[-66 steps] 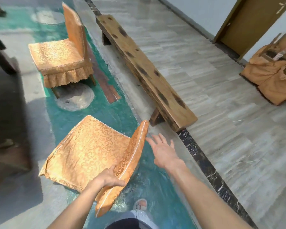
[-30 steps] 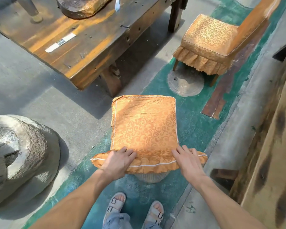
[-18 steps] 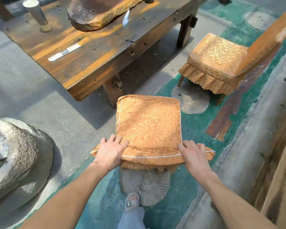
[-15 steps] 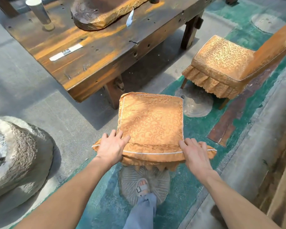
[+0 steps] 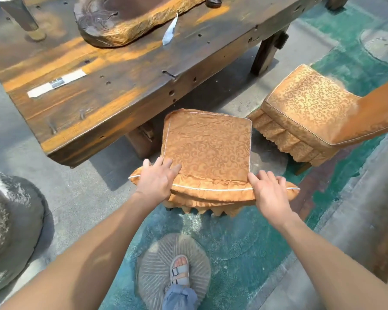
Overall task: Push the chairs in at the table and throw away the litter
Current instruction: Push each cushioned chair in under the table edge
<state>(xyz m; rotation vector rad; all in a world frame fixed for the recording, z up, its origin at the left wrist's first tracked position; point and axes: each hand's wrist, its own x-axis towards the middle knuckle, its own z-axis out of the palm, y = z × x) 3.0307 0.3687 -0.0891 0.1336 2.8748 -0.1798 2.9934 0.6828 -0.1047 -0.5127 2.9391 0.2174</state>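
Note:
An orange fabric-covered chair point(image 5: 207, 148) stands in front of me, its seat's far edge close to the dark wooden table point(image 5: 121, 86). My left hand point(image 5: 158, 179) grips the left end of the chair's backrest top, fingers curled over the front. My right hand point(image 5: 268, 190) grips the right end the same way. A second orange chair point(image 5: 309, 113) stands to the right, turned at an angle and apart from the table. On the table lie a white paper strip point(image 5: 56, 83) and a small white scrap point(image 5: 170, 31).
A carved wooden slab point(image 5: 130, 21) and a dark round lid point(image 5: 213, 1) lie on the table. A large grey stone point(image 5: 7, 229) sits at the left. My sandalled foot point(image 5: 179, 271) rests on a round stone disc point(image 5: 157, 265) set in the green floor.
Both hands have pushed the chair forward toward the table; its seat's far edge now lies near the table's side. I stepped forward after it.

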